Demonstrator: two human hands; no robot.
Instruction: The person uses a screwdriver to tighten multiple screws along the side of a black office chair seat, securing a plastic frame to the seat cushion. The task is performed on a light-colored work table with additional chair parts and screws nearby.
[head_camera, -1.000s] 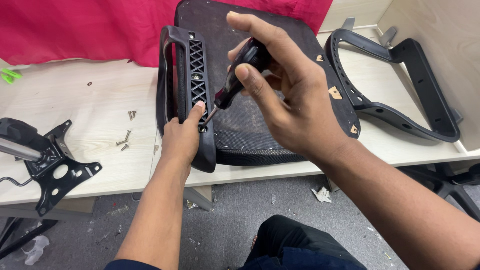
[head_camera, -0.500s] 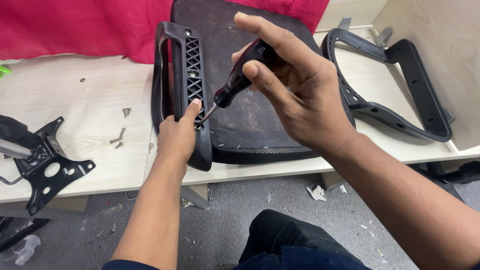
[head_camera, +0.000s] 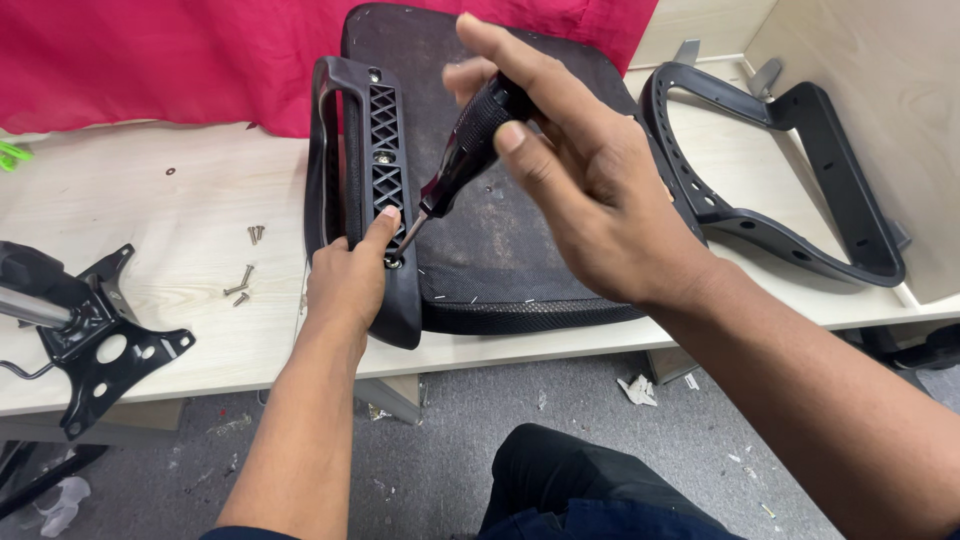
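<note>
My left hand (head_camera: 352, 278) grips the near end of a black plastic armrest (head_camera: 352, 140) that stands on the underside of a black chair seat (head_camera: 505, 250). Its index finger rests beside a screw at the armrest's lower hole. My right hand (head_camera: 570, 175) holds a black-handled screwdriver (head_camera: 468, 150), tilted down to the left, with its tip on that screw. The seat lies upside down on a pale wooden table (head_camera: 170, 210), its front edge overhanging the table.
A black curved chair frame (head_camera: 790, 190) lies to the right on the table. Several loose screws (head_camera: 245, 270) lie left of the armrest. A black metal chair mechanism (head_camera: 85, 330) sits at the table's left edge. Red cloth (head_camera: 170, 60) hangs behind. Grey carpet shows below.
The view has shifted slightly. My right hand has turned on the screwdriver, with the fingers spread more. My left hand stays on the armrest's near end.
</note>
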